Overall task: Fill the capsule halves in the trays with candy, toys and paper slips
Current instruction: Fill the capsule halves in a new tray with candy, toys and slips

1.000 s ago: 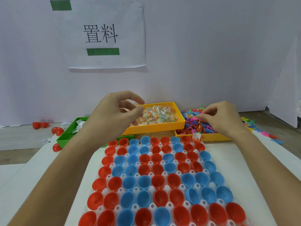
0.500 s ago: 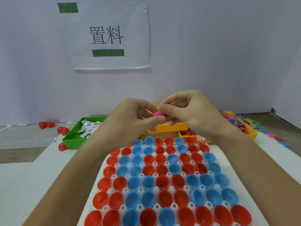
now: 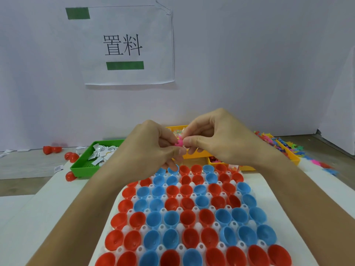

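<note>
The person is holding both hands together above the far end of the white plastic tray (image 3: 123,230) of red and blue plastic capsule halves (image 3: 171,221), and the left hand (image 3: 148,148) and the right hand (image 3: 219,139) are both pinching 1 small pink plastic toy (image 3: 179,144) between curled fingertips, with the other fingers loosely folded. Whether either hand is also holding a candy is not clear. The halves in view are sitting open side up and look unfilled, apart from something pale at the far right corner that is too small to identify. Beyond the tray, the green plastic bin of white paper slips (image 3: 84,162) is standing to the far left, the orange plastic bin of wrapped candy (image 3: 194,155) is sitting behind the hands, and the yellow plastic bin of colourful toys (image 3: 288,152) is lying to the far right, with loose toys spilling beside it. The step in hand appears to be separating or readying 1 toy. To do it well, the person should probably be freeing a single piece, lowering it close over 1 chosen half before letting go, and working row by row so that no half is being skipped or doubled.
</note>
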{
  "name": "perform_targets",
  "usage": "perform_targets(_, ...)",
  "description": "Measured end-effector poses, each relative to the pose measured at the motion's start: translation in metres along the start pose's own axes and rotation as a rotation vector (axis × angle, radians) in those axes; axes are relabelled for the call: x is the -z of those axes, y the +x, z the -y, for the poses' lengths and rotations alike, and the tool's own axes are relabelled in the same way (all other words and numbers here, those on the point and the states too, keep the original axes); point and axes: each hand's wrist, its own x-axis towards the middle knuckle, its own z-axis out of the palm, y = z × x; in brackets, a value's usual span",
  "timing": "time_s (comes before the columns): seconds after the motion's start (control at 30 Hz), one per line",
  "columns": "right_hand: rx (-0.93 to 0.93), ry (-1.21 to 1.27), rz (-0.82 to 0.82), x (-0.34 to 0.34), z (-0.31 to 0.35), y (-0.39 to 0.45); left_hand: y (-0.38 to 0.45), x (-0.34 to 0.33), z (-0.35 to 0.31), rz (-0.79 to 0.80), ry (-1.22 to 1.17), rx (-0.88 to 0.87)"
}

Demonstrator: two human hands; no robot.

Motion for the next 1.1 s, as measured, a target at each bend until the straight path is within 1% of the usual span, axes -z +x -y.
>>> perform_targets(0.07, -0.011, -0.065, -0.018, 0.009, -0.006, -0.001, 0.0, -0.001, 0.0, -0.006, 0.004, 0.004)
perform_targets(0.13, -0.053, -0.187, -0.052, 0.023, -0.015, -0.002, 0.0, 0.001, 0.002, -0.036, 0.018, 0.0)
perform_targets(0.2, -0.132, -0.346, -0.058, 0.039, -0.027, -0.003, 0.0, 0.004, 0.003, -0.062, 0.042, -0.012)
perform_targets(0.27, -0.22, -0.473, -0.026, 0.046, -0.04, -0.005, 0.0, 0.008, 0.004, -0.068, 0.072, -0.023)
perform_targets(0.37, -0.311, -0.546, 0.039, 0.041, -0.054, -0.006, 0.0, 0.011, 0.006, -0.066, 0.098, -0.025)
perform_targets(0.63, -0.341, -0.744, 0.077, 0.012, -0.077, -0.005, 0.001, 0.012, 0.01, -0.043, 0.146, -0.032)
perform_targets(0.8, -0.352, -0.794, 0.08, 0.006, -0.083, -0.006, 0.001, 0.013, 0.01, -0.053, 0.139, -0.031)
perform_targets(0.97, -0.331, -0.782, -0.008, 0.008, -0.082, -0.007, 0.001, 0.015, 0.01, -0.058, 0.141, -0.028)
perform_targets(1.1, -0.258, -0.694, -0.097, 0.007, -0.081, -0.001, 0.001, 0.018, 0.011, -0.062, 0.134, -0.031)
